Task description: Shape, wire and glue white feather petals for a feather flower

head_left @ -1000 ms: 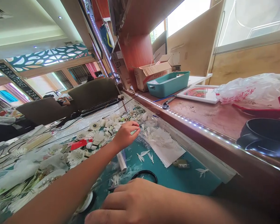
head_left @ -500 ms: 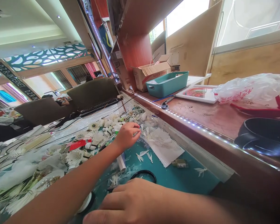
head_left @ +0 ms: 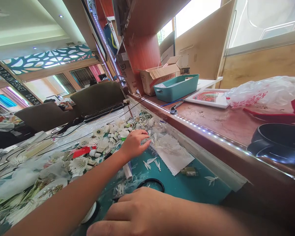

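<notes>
Near the frame's centre, the left hand hangs with thumb and fingertips apart, nothing clearly visible between them, perhaps opened this way for handling small, light bits. Just below centre, white feather pieces lie on the teal mat, beside a white paper sheet that probably keeps other fragments together. At bottom centre, the right hand sits back uppermost, near a black ring; its fingertips are hidden, so I cannot tell its grip. The feather pieces look thin, pale and leaf-shaped, splaying like small sprigs.
</notes>
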Demonstrator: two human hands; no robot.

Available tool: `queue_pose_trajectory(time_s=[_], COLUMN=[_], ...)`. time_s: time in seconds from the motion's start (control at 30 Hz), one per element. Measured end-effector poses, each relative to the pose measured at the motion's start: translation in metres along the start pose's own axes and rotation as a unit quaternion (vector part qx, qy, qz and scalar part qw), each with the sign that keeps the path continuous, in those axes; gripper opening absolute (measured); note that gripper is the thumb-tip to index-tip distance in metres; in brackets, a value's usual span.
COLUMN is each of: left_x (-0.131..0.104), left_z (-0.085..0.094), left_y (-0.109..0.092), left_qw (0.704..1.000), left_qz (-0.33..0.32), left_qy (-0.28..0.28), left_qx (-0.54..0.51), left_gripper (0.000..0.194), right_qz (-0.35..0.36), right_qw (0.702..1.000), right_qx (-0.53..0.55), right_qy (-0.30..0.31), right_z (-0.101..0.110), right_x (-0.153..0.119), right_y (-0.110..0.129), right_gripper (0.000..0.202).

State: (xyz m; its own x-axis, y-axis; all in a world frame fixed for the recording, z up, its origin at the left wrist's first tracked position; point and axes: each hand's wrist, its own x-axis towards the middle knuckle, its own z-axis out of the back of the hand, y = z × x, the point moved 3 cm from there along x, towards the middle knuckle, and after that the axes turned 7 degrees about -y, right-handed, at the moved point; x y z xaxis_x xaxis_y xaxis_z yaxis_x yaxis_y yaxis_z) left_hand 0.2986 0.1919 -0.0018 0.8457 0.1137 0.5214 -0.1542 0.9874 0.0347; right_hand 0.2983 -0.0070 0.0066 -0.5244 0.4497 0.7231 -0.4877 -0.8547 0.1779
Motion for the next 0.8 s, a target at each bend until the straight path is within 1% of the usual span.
queue_pose_trajectory(time_s=[0.1, 0.23, 0.4, 0.6, 0.8], left_x=[-0.002, -0.003, -0.005, -0.005, -0.005], left_z=[0.002, 0.008, 0.013, 0.012, 0.011], left_y=[-0.001, -0.001, -0.002, -0.004, -0.003], left_qw=[1.000, 1.000, 0.999, 0.998, 0.998], left_qz=[-0.003, -0.006, -0.011, -0.015, -0.003], left_qy=[0.009, 0.021, 0.037, 0.054, 0.066], left_qx=[0.001, 0.000, 0.004, 0.010, 0.017], left_gripper=[0.023, 0.025, 0.026, 0.027, 0.030], right_qz=[0.001, 0.007, 0.009, 0.003, 0.004], right_qw=[1.000, 1.000, 1.000, 1.000, 1.000], right_qx=[0.002, 0.001, -0.005, -0.003, -0.006], right_qy=[0.000, 0.017, 0.020, 0.017, 0.004], right_z=[0.003, 0.003, 0.001, 0.001, 0.002], right_x=[0.000, 0.000, 0.000, 0.000, 0.000], right_y=[0.001, 0.001, 0.000, 0.001, 0.001], right_gripper=[0.033, 0.039, 0.034, 0.031, 0.033])
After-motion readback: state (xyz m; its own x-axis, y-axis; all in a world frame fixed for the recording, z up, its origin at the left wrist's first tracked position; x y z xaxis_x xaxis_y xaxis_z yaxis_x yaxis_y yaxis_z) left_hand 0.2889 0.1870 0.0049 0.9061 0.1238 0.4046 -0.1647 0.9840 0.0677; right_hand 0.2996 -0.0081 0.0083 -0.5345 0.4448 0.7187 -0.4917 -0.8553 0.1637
